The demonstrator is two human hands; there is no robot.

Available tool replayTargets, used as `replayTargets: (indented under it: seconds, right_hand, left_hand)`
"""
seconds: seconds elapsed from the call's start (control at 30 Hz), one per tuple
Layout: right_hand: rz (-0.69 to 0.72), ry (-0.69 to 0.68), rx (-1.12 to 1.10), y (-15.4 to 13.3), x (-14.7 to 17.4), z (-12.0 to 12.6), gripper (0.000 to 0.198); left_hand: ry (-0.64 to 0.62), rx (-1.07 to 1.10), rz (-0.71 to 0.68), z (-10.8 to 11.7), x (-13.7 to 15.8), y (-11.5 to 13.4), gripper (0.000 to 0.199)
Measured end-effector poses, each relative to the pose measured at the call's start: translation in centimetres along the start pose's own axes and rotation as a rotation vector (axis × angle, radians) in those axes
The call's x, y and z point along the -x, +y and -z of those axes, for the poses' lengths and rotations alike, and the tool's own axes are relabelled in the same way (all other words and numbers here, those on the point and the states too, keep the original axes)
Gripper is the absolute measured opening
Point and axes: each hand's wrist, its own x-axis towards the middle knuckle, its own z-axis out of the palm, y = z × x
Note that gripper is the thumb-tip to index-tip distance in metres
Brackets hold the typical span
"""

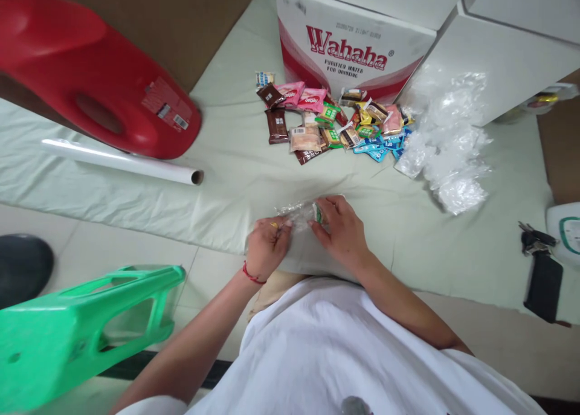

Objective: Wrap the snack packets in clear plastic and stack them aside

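Note:
Close to my body, a clear plastic bag (299, 214) is stretched between both hands. My left hand (268, 244) pinches its left side, fingers closed, with a ring and a red string bracelet showing. On the other side my right hand (343, 231) has its fingers closed on the bag. A small green-and-white packet (318, 213) shows at the right fingertips; I cannot tell whether it lies inside the plastic. Beyond the hands is a pile of small wrapped snacks (333, 136). Crumpled clear plastic bags (453, 143) are heaped to the right of it.
A white-and-red carton (353, 46) stands behind the snacks. To the left are a red plastic jug (136, 89), a white roll (136, 161) and a green stool (67, 324). Keys (537, 240) and a black case (544, 285) lie at the right edge.

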Motion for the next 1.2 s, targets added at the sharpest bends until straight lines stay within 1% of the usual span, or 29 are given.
replayTargets:
  seconds: [0.07,0.13,0.23,0.3,0.33,0.37,0.4,0.47,0.5,0.53,0.57,0.63,0.73,0.77,0.83,0.87,0.93,0.97,1.03,1.13,1.2]
  right_hand:
    - [0.005,-0.004,-0.006,0.0,0.0,0.1,0.042]
    - [0.014,-0.008,-0.016,0.0,0.0,0.1,0.042]
    - [0.036,-0.001,-0.043,0.1,0.2,0.2,0.046]
    - [0.063,0.006,-0.089,0.3,0.3,0.4,0.050]
    - [0.079,0.005,-0.127,0.4,0.4,0.5,0.053]
    - [0.088,0.001,-0.171,0.7,0.4,0.7,0.055]
    - [0.088,-0.008,-0.217,0.9,0.5,0.9,0.056]
    - [0.054,-0.031,-0.270,1.4,0.5,1.3,0.054]
    - [0.034,-0.036,-0.265,1.7,0.5,1.4,0.052]
    - [0.023,-0.037,-0.241,1.9,0.5,1.4,0.049]
    - [0.026,-0.033,-0.209,2.1,0.5,1.4,0.045]
    - [0.067,-0.026,-0.156,2.2,0.4,1.1,0.037]
    - [0.097,-0.021,-0.175,2.0,0.3,0.5,0.032]
    - [0.089,-0.019,-0.205,1.9,0.3,0.2,0.031]
    - [0.056,-0.019,-0.271,1.7,0.3,-0.1,0.032]
    - [0.034,-0.023,-0.297,1.7,0.3,-0.2,0.037]
    - [-0.018,-0.034,-0.327,1.8,0.2,-0.2,0.057]
    - [-0.038,-0.040,-0.341,2.0,0.1,-0.2,0.068]
    - [-0.038,-0.064,-0.390,2.4,-0.1,0.0,0.082]
    - [0.042,-0.145,-0.488,3.5,-0.3,0.6,0.089]
    - [0.064,-0.211,-0.544,4.4,-0.2,1.3,0.092]
  left_hand:
    - [0.010,-0.053,0.078,-0.2,-0.6,0.4,0.043]
    - [0.046,-0.140,0.120,-0.5,-1.1,0.6,0.040]
    - [0.170,-0.268,0.170,-1.1,-1.6,0.4,0.018]
    - [0.235,-0.306,0.178,-1.5,-1.8,0.2,0.038]
    - [0.248,-0.310,0.160,-1.6,-1.9,0.1,0.045]
    - [0.250,-0.305,0.128,-1.7,-1.9,-0.1,0.044]
    - [0.250,-0.289,0.091,-1.7,-2.0,-0.2,0.037]
    - [0.269,-0.223,0.041,-1.5,-2.1,-0.4,0.019]
    - [0.279,-0.171,0.041,-1.3,-2.1,-0.5,0.014]
    - [0.280,-0.106,0.058,-0.9,-2.1,-0.5,0.014]
    - [0.260,-0.032,0.097,-0.5,-2.1,-0.4,0.015]
    - [0.177,0.139,0.233,0.5,-2.2,0.1,0.020]
    - [0.052,0.433,0.437,1.8,-2.8,1.8,0.025]
    - [0.027,0.525,0.472,2.0,-3.1,2.6,0.027]
    - [-0.010,0.653,0.477,1.7,-3.7,4.5,0.025]
    - [-0.033,0.678,0.456,1.2,-4.0,5.5,0.022]
    - [-0.080,0.653,0.364,-0.3,-4.2,7.2,0.014]
    - [-0.092,0.598,0.293,-1.2,-4.1,7.9,0.011]
    - [-0.057,0.401,0.119,-3.0,-3.6,8.8,0.017]
    - [0.045,0.117,-0.118,-4.7,-2.3,9.0,0.028]
    - [0.062,0.024,-0.226,-5.2,-1.6,8.6,0.032]
